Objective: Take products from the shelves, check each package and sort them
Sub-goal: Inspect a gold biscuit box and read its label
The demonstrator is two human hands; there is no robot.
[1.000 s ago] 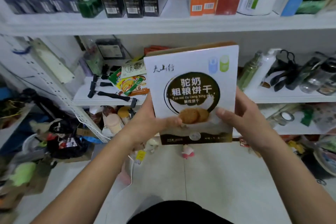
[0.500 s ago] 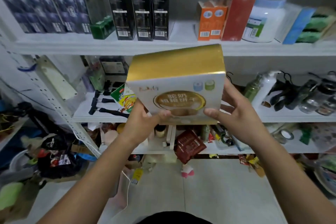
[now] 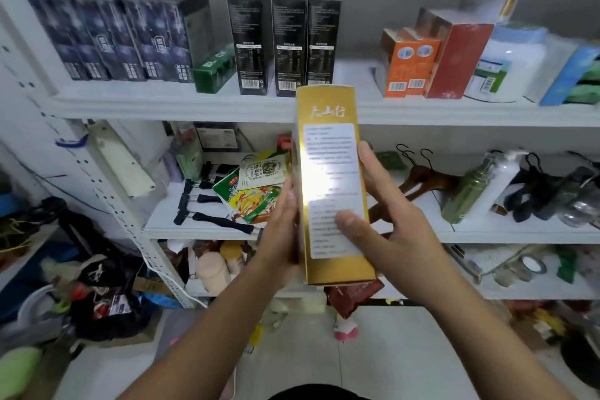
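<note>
Gold box (image 3: 328, 156) upright before the shelves (image 3: 194, 105), narrow side toward camera. Left hand (image 3: 280, 237) lies flat against its left face, fingers straight. Right hand (image 3: 401, 237) grips its right side, thumb across white label (image 3: 328, 146).

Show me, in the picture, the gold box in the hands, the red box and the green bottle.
gold box (image 3: 329, 166): head view, on its white label.
red box (image 3: 457, 62): head view, middle of its front face.
green bottle (image 3: 463, 196): head view, middle of its body.
</note>
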